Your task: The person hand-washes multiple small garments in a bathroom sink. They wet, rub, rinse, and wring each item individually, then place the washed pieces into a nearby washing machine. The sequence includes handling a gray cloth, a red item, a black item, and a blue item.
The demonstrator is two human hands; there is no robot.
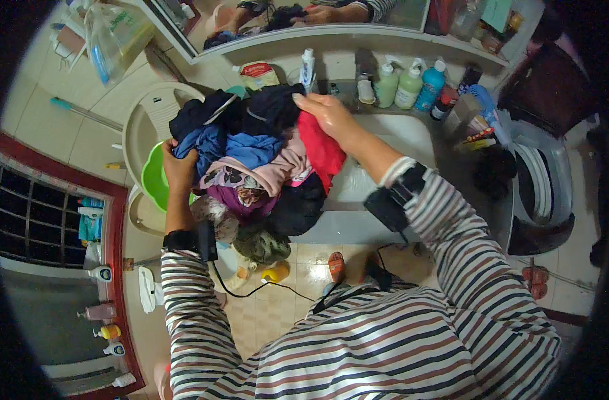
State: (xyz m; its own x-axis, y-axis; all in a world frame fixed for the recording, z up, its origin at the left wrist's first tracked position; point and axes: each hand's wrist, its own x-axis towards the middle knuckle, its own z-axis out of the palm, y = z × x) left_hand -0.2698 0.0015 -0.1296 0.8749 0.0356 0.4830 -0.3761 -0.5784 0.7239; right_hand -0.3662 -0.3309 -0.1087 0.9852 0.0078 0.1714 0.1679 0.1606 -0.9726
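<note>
A heaped pile of clothes lies in front of me over the left part of the white sink [384, 143]. It includes a black garment [271, 110], a blue garment [251, 149], a pale pink one [288, 160], a red cloth [320, 148] and a purple one [241, 200]. At the pile's left edge, my left hand [180, 167] is closed on dark blue cloth, beside a bright green basin [154, 175] partly covered by the clothes. My right hand [328, 115] grips the edge of the black garment at the upper right, above the red cloth. Some of its fingertips are hidden.
Behind the sink stand pump bottles [409, 83], a toothpaste tube [307, 70] and a red-and-yellow pouch [256, 75]. A beige washboard basin [134, 120] sits at left. To the right is an open-topped washing machine [541, 180]. A mirrored cabinet [344, 32] overhangs the back.
</note>
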